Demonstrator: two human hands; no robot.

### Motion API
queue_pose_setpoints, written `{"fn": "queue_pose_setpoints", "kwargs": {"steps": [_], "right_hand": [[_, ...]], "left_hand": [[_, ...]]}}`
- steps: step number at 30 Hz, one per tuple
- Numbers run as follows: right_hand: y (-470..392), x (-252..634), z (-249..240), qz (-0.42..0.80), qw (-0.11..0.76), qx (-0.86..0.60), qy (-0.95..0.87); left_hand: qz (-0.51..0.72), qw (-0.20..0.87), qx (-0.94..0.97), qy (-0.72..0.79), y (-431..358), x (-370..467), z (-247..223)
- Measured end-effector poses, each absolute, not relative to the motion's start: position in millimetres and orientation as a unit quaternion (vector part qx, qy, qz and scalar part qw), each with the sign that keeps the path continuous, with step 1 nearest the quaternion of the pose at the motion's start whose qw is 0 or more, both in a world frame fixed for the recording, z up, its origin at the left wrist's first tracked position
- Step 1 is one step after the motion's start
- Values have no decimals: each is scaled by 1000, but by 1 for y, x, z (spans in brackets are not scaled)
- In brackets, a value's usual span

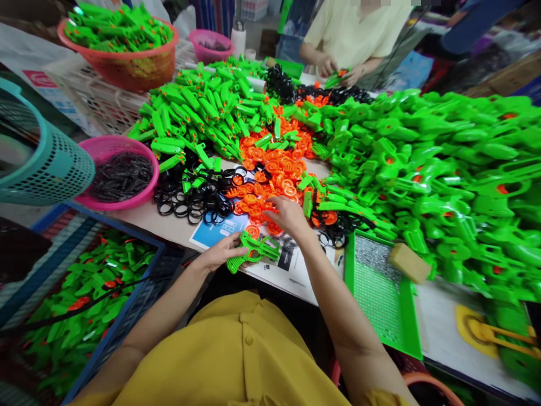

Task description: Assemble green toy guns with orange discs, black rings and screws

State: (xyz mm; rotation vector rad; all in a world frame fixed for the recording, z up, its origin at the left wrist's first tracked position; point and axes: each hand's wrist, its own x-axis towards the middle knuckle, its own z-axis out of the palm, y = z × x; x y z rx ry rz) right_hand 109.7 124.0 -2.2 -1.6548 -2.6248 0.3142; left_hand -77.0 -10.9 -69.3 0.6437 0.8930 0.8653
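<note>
A green toy gun shell is held by my left hand near the table's front edge, its fingers around the grip end. My right hand reaches over the pile of orange round parts, fingertips at the nearer orange pieces; whether it pinches one is hidden. Black rings lie in a heap left of the orange parts. Under the hands are printed sheets on the table.
Green pieces pile up behind, and green shells at right. A green tray holds metal bits beside a sponge block. Pink basket and teal basket stand left. A person works opposite.
</note>
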Motion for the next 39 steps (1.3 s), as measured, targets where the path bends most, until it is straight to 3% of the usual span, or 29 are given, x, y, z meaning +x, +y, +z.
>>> {"fn": "queue_pose_setpoints", "kwargs": {"steps": [8, 14, 20, 22, 25, 28, 30, 34, 39], "right_hand": [[144, 102, -14, 87, 42, -605, -790], [144, 94, -16, 107, 48, -529, -840], [155, 100, -23, 126, 77, -545, -825], [155, 108, -20, 176, 142, -557, -799], [142, 121, -9, 363, 243, -525, -731], [112, 132, 4, 531, 238, -448, -679], [89, 135, 13, 572, 214, -422, -670], [50, 135, 25, 552, 214, -426, -685], [22, 137, 29, 423, 262, -483, -721]], "left_hand": [[405, 777, 286, 387, -10, -78, -73], [411, 773, 291, 386, -9, -80, -76], [419, 773, 301, 370, -11, -80, -83], [424, 766, 311, 370, -11, -80, -84], [437, 744, 337, 378, -12, -81, -80], [441, 723, 367, 384, -15, -83, -74], [437, 713, 387, 387, -18, -83, -70], [441, 685, 435, 384, -22, -77, -69], [463, 619, 484, 410, -24, -65, -68]]}}
